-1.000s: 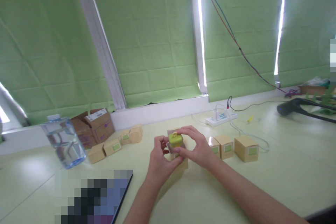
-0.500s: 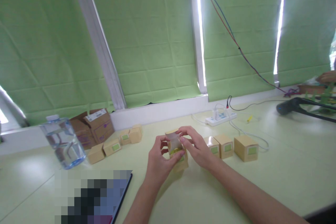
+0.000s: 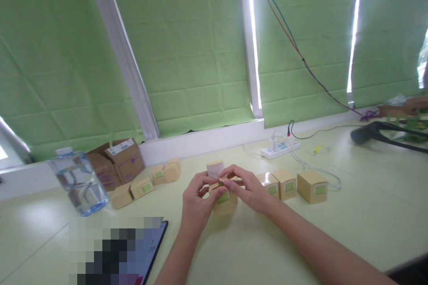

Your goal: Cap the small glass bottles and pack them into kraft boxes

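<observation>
A small tan cardboard box point(image 3: 224, 207) with a green label is between my hands, its top flap standing up at the back, pale on the inside. My left hand point(image 3: 199, 198) is closed around the box's left side, thumb on the front near the label. At the top opening, my right hand point(image 3: 249, 189) pinches a side flap with thumb and fingers. The inside of the box is hidden by the flaps and fingers. Just right of my right hand stand more tan boxes point(image 3: 286, 183) with green labels.
Several similar boxes point(image 3: 142, 187) sit at the left, beside an open brown carton point(image 3: 125, 162) and a water bottle point(image 3: 80, 182). A tablet point(image 3: 154, 245) lies front left. Behind are a power strip point(image 3: 280, 150) and cables; at far right, a black headset-like device point(image 3: 363, 133) and another person's hand point(image 3: 416, 104).
The side flaps have folded inward over the opening, covering the yellow-green contents seen earlier. My right fingers have moved down onto the flaps, while the back flap still stands up.
</observation>
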The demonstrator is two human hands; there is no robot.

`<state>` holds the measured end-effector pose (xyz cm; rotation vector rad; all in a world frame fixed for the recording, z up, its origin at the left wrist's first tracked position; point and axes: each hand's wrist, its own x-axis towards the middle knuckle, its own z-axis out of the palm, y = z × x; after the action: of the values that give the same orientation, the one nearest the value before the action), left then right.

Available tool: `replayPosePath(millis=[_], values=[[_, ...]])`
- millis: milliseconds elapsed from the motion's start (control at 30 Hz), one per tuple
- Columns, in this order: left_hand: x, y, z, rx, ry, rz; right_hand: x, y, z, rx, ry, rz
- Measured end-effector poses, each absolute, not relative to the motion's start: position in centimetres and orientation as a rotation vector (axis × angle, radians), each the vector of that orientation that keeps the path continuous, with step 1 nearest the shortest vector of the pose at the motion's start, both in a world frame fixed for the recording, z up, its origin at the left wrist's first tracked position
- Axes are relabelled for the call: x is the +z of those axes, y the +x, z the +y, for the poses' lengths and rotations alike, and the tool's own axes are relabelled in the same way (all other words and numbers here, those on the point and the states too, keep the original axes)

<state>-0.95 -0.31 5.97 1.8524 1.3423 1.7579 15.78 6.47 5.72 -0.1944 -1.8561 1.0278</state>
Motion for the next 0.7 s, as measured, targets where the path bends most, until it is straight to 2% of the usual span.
replayPosePath(millis=[333,533,700], values=[[6.34,-0.2,-0.19,1.833,1.653,1.218,5.68,15.81,6.49,0.985,-0.224,-1.883],[6.33,-0.44,-0.3,1.749,1.765,1.354,5.63,15.67,6.69,0.875,-0.299,-1.889],[6.22,-0.56,-0.33,1.749,1.804,1.353,5.14,15.41,6.92,0.992,-0.263,-1.761]])
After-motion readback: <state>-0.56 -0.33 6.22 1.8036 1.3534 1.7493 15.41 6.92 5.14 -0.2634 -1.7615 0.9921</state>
